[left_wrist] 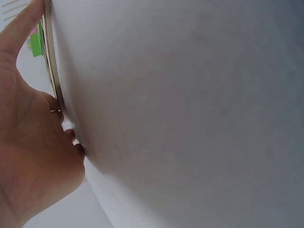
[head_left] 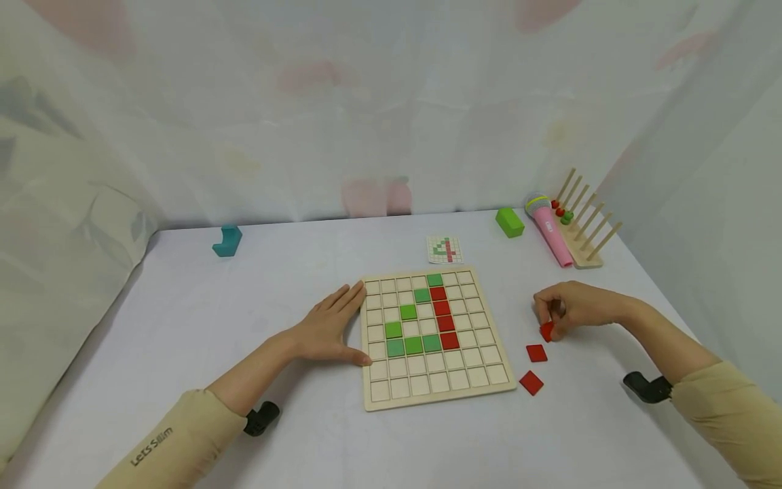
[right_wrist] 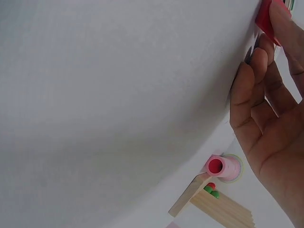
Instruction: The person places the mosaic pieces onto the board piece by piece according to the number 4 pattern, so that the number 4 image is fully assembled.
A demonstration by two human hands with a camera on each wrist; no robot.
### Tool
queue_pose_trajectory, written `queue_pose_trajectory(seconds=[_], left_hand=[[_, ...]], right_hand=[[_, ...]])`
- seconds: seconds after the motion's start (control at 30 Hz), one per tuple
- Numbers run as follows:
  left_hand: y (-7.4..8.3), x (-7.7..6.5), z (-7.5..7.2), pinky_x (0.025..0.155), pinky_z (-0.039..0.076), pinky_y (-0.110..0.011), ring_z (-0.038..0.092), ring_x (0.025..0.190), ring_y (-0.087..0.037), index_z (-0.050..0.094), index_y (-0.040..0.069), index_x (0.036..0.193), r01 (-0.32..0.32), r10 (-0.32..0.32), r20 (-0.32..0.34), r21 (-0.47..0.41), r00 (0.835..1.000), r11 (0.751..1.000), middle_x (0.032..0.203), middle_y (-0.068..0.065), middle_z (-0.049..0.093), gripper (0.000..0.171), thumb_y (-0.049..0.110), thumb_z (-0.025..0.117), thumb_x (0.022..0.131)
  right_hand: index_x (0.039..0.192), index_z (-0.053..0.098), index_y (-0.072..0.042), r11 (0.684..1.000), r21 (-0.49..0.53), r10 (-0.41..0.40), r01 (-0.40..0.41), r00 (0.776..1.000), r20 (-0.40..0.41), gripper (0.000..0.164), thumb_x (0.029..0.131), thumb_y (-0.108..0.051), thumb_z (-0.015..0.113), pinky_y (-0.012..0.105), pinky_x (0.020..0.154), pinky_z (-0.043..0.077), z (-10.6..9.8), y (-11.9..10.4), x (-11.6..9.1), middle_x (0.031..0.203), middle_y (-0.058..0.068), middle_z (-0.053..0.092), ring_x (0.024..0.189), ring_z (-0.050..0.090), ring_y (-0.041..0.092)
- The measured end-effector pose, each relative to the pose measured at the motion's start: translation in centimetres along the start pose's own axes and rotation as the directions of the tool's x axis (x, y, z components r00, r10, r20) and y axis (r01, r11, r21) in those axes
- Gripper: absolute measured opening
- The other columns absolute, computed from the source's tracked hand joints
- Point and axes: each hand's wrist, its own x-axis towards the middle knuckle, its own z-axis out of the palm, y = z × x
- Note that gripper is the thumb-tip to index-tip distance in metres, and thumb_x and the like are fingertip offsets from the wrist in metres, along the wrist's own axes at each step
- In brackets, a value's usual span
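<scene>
A wooden grid board lies on the white table, with several green tiles and a column of red tiles in its cells. My left hand rests along the board's left edge, its fingers fairly straight and the thumb touching the rim. Right of the board, my right hand pinches a red square tile between thumb and fingers, close to the tabletop. Two loose red tiles lie just in front of that hand. Behind the board is a small pattern card showing a green and red figure.
At the back right stand a green block, a pink toy microphone and a wooden peg rack with small red and green pieces. A teal curved block sits at the back left. Fabric curtain hangs behind the table.
</scene>
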Motion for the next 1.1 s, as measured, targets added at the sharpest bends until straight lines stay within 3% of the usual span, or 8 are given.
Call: queue_pose_trajectory(seconds=[0.37, 0.57, 0.83, 1.1], left_hand=[[-0.3, 0.1, 0.2, 0.119, 0.02, -0.066, 0.003, 0.156, -0.038, 0.006, 0.008, 0.16, -0.003, 0.004, -0.004, 0.014, 1.0, 1.0, 0.17, -0.007, 0.0, 0.127, 0.071, 0.072, 0.072], [-0.4, 0.2, 0.3, 0.119, 0.02, -0.066, 0.002, 0.157, -0.036, 0.004, 0.01, 0.16, 0.006, -0.006, 0.005, 0.017, 1.0, 1.0, 0.17, -0.005, -0.002, 0.127, 0.072, 0.071, 0.072], [-0.3, 0.2, 0.2, 0.119, 0.02, -0.066, 0.003, 0.157, -0.036, 0.004, 0.01, 0.16, 0.002, -0.002, 0.005, 0.02, 1.0, 1.0, 0.17, -0.005, -0.001, 0.127, 0.072, 0.071, 0.072], [-0.3, 0.2, 0.3, 0.12, 0.019, -0.064, 0.003, 0.157, -0.037, 0.005, 0.009, 0.16, 0.001, -0.001, 0.0, 0.017, 1.0, 1.0, 0.17, -0.006, -0.001, 0.127, 0.071, 0.071, 0.072]], right_hand=[[0.087, 0.062, -0.01, 0.998, 0.023, -0.059, 0.06, 0.997, -0.043, 0.01, 0.086, -0.005, 0.07, 0.022, 0.069, 0.05, -0.4, -0.7, 0.8, 0.079, -0.002, 0.064, 0.073, 0.058, 0.006], [0.094, 0.065, -0.016, 0.995, 0.019, -0.097, 0.1, 0.991, -0.094, 0.009, 0.089, -0.011, 0.07, 0.022, 0.07, 0.048, -0.3, -1.3, 1.8, 0.077, -0.003, 0.06, 0.074, 0.056, 0.007], [0.098, 0.07, -0.02, 0.995, 0.035, -0.081, 0.089, 0.979, -0.184, 0.012, 0.088, -0.014, 0.073, 0.021, 0.072, 0.049, 0.3, -3.4, 3.5, 0.081, -0.003, 0.062, 0.08, 0.057, 0.008], [0.099, 0.073, -0.017, 0.989, 0.092, -0.106, 0.119, 0.984, -0.142, 0.013, 0.087, -0.012, 0.073, 0.02, 0.074, 0.052, 1.4, -6.0, 5.2, 0.087, 0.0, 0.071, 0.081, 0.062, 0.009]])
